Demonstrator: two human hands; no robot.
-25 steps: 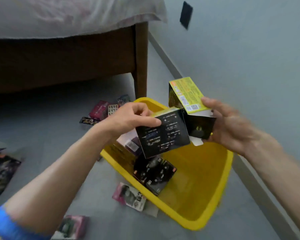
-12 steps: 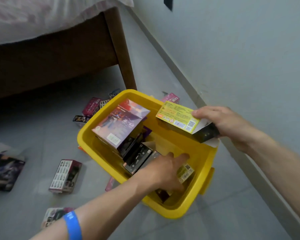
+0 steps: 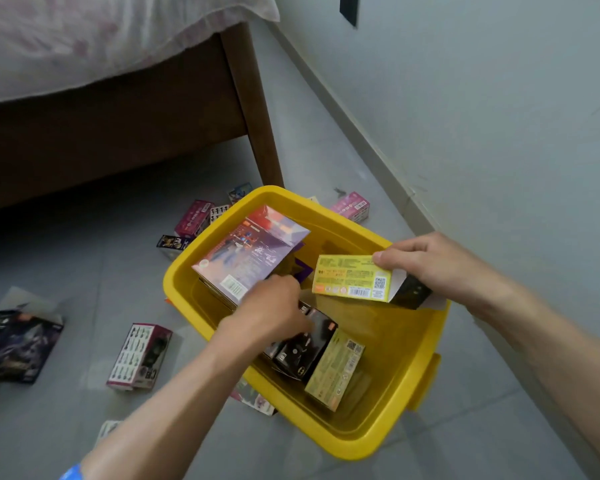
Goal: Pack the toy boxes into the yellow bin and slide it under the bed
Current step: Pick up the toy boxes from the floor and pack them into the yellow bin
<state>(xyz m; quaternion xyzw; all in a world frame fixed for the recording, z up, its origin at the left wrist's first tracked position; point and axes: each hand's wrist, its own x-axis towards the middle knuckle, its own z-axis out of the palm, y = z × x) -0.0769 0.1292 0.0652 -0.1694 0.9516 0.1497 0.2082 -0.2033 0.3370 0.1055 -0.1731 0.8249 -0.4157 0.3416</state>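
Firstly, the right hand [image 3: 433,268] is seen with its thumb and fingers clamped on the far end of a yellow-and-black cardboard toy box [image 3: 355,278], which is held level above the far right part of the yellow plastic bin [image 3: 420,382]; the thumb is laid on the yellow printed face, while the fingers are curled under the black end and are mostly hidden. An opened white flap is visible at that end.

The left hand [image 3: 274,315] is lowered into the bin with its back toward the camera. Its fingers are hidden behind the knuckles and blurred, so whether they are spread or closed cannot be told; they are pointed down between a large flat purple-toned picture box [image 3: 253,254], leaned tilted against the bin's far left wall, and a black glossy toy box [image 3: 309,344] lying lower in the bin. Just beside the black box, touching it, a pale yellow-green printed box [image 3: 335,370] is laid.

The bin is set on the grey floor [image 3: 84,271] near the brown wooden bed leg [image 3: 253,109], close to the pale wall [image 3: 482,98]. Loose boxes are scattered around it: a maroon-and-white upright box [image 3: 139,356], a dark box [image 3: 11,344] cut off at the left edge, a pink box [image 3: 352,206] behind the bin, and several small ones too blurred to read. A blue wristband [image 3: 70,473] is partly cut off below.
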